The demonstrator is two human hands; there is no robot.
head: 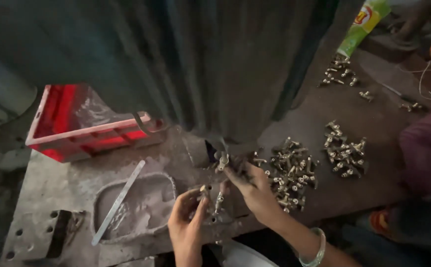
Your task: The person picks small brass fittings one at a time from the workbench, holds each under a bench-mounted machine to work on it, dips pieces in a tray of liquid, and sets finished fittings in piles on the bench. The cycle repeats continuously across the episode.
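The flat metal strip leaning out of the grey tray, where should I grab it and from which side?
Grip the flat metal strip near its raised upper end, probably from above. That end sticks clear past the rim of the grey tray with open bench around it, while the lower end lies down among the tray's contents.

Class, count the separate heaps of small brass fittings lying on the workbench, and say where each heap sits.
3: one heap beside the right hand, one heap further right, one sparse scatter by the green packet. Loose strays lie near it; more may be hidden.
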